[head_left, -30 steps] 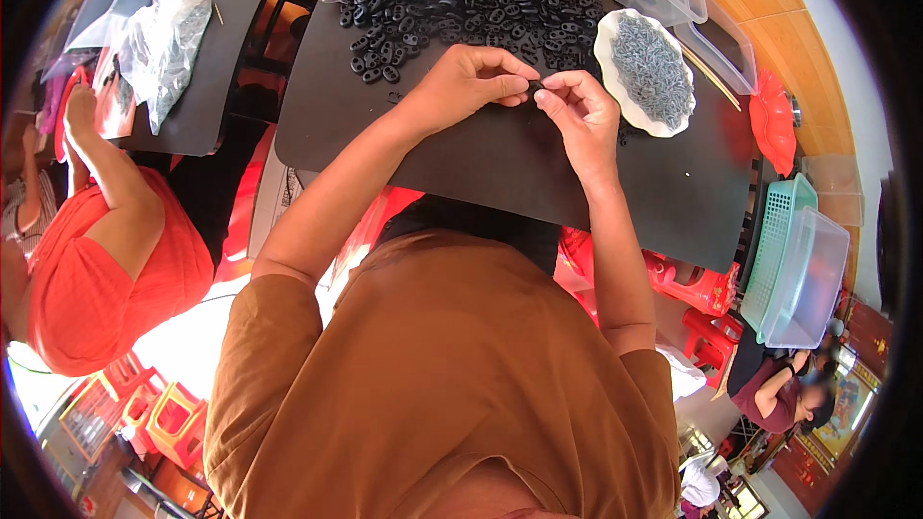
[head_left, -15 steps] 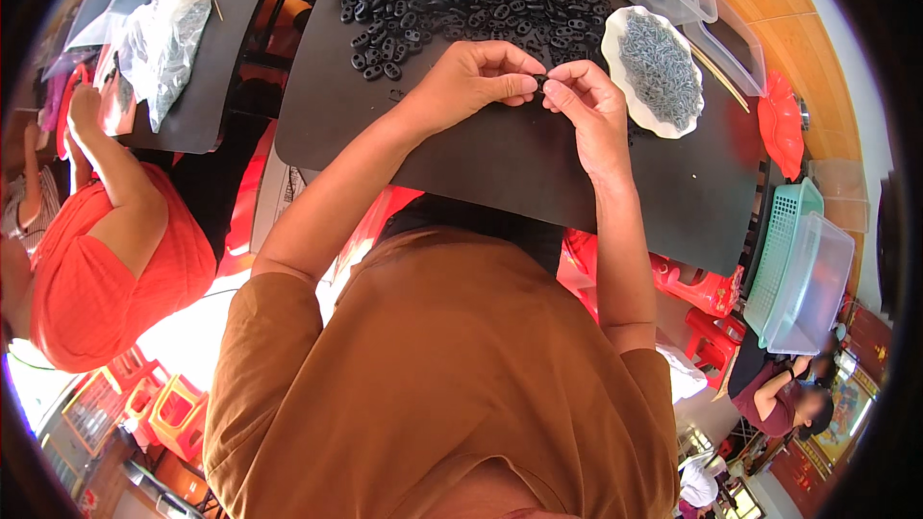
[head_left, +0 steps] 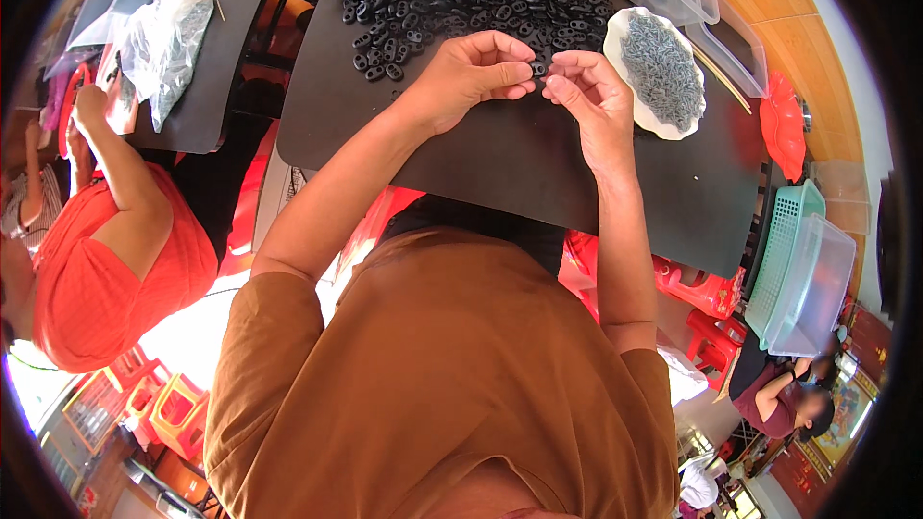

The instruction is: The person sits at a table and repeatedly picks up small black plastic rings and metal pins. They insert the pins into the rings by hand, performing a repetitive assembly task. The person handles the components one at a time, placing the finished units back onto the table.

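Looked like fiddly fitting tbh: your left hand (head_left: 478,75) pinched a black 2-hole link (head_left: 539,69) above the worktop (head_left: 673,197), in from its near edge; couldn't tell if your right hand (head_left: 592,91) gripped anything. Next probably needed steady alignment.

Ahead of me: one dark table (head_left: 673,197), corner rounded. To my left: a second dark table (head_left: 219,62); a floor (head_left: 197,332) bleached by strong glare; red plastic stools (head_left: 183,437), grouped, lower left. To my right: a seamed wood-toned surface (head_left: 793,29), bordering a white wall (head_left: 851,77); another red stool (head_left: 716,341); lower right, a multicoloured picture (head_left: 846,399).
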Available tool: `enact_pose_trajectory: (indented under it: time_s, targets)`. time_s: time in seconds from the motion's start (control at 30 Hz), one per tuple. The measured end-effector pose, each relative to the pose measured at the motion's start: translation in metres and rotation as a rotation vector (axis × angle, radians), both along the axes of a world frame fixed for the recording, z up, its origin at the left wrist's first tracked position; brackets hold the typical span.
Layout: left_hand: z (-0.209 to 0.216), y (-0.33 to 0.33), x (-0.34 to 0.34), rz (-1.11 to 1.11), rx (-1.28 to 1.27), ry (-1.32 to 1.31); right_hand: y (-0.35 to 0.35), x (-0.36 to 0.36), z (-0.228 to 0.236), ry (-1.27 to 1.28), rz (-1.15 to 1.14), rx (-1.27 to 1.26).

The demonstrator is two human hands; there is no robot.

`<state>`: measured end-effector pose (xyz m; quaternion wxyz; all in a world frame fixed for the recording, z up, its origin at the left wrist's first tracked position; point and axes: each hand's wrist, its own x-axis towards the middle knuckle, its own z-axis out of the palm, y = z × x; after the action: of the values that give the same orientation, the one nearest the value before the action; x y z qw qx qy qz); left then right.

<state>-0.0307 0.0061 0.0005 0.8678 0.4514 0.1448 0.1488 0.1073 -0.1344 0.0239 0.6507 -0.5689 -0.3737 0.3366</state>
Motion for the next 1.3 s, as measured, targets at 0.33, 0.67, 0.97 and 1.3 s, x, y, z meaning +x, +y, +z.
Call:
enact_pose_trajectory:
  time_s: [0.33,0.67,0.97,1.3]
  targets:
    - [0.000,-0.001,0.000,-0.009,0.154,0.009,0.004,0.006,-0.003,-0.017,0.015,-0.044]
    - [0.006,-0.001,-0.002,-0.087,-0.040,0.012,0.005,0.005,-0.005,-0.002,0.068,0.038]
    - [0.001,0.003,-0.002,-0.136,-0.192,-0.017,0.008,0.010,-0.003,-0.165,0.157,0.045]
    - [0.001,-0.005,0.001,-0.009,0.249,-0.011,0.007,0.009,-0.003,-0.026,0.066,-0.035]
